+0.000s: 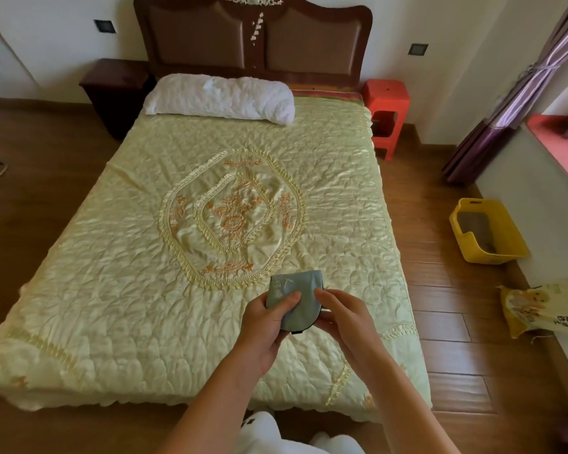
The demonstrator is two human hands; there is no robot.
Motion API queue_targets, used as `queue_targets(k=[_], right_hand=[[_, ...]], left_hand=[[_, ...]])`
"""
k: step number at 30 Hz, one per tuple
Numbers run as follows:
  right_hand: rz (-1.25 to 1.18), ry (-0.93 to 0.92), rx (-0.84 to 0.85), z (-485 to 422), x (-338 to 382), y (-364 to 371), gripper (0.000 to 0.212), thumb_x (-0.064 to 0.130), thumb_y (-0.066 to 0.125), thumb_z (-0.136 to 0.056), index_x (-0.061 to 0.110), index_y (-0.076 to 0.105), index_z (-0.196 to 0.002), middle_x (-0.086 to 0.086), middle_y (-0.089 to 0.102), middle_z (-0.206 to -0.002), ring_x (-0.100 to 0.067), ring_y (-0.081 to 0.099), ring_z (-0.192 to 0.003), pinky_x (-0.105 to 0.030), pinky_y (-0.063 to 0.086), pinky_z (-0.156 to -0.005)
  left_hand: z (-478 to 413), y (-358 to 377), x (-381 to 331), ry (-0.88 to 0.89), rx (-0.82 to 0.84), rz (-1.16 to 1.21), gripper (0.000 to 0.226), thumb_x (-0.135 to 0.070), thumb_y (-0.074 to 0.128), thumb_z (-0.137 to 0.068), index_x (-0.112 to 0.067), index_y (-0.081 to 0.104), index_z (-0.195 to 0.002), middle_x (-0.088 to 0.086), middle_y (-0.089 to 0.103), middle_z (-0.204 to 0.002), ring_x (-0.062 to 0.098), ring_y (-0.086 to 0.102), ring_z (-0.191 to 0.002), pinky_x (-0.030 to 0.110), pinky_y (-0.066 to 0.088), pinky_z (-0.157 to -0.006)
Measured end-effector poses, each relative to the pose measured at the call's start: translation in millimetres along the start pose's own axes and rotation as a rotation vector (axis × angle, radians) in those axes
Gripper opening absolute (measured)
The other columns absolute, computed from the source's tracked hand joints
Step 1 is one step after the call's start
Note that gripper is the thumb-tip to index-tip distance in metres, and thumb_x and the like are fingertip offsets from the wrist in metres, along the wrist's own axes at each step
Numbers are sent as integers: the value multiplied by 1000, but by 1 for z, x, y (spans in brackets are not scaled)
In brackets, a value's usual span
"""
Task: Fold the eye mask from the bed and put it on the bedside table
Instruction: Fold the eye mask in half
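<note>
Both hands are holding the eye mask (291,298) above the near end of the bed (118,290). Left hand (269,322) is gripping the mask's left edge, with the thumb lying across its grey-green face. Right hand (338,317) is pinching the mask's right edge, where black trim is showing beneath the fingers. Mask is appearing folded over, its printed face turned upward. Well beyond the hands, a white pillow (220,98) is lying at the head end, and a dark bedside table (115,83) is standing far ahead to the left of the left hand. Ahead to the right of the right hand, a red stool (386,106) is standing.
</note>
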State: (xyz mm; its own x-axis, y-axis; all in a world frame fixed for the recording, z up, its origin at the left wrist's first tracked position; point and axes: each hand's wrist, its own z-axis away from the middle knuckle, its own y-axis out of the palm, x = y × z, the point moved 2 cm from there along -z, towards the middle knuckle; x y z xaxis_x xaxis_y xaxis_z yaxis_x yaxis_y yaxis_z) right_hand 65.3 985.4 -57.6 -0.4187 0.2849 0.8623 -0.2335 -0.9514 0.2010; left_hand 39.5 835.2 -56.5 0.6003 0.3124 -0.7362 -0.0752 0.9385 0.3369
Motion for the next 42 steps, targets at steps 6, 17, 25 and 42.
queue_targets(k=[6, 17, 25, 42], right_hand=[[58, 21, 88, -3, -4, 14, 24, 24, 68, -96, 6, 76, -110, -17, 82, -103, -33, 78, -99, -43, 59, -93], [294, 86, 463, 2, -20, 39, 19, 25, 68, -96, 10, 79, -103, -11, 83, -99, -27, 79, -96, -40, 64, -86], [496, 108, 729, 41, -47, 81, 30, 38, 73, -81, 12, 80, -94, -13, 82, -97, -29, 78, -95, -53, 61, -92], [708, 175, 1193, 138, -134, 215, 10, 32, 72, -91, 23, 76, -93, 17, 81, -83, -2, 77, -83, -14, 57, -62]], left_hand=[[13, -15, -1, 52, -112, 51, 23, -15, 75, -83, -9, 72, -104, 12, 78, -94, 20, 75, -80, 27, 58, -57], [74, -33, 38, 164, -474, 268, 18, -15, 74, -83, -12, 73, -101, 10, 79, -92, 22, 75, -83, 29, 58, -60], [139, -59, 76, 224, -744, 518, 34, -12, 74, -83, -6, 65, -115, 21, 71, -112, 34, 67, -105, 45, 57, -87], [260, -169, 125, 405, -1088, 749, 38, -16, 73, -84, -10, 63, -120, 15, 70, -115, 29, 68, -105, 35, 58, -71]])
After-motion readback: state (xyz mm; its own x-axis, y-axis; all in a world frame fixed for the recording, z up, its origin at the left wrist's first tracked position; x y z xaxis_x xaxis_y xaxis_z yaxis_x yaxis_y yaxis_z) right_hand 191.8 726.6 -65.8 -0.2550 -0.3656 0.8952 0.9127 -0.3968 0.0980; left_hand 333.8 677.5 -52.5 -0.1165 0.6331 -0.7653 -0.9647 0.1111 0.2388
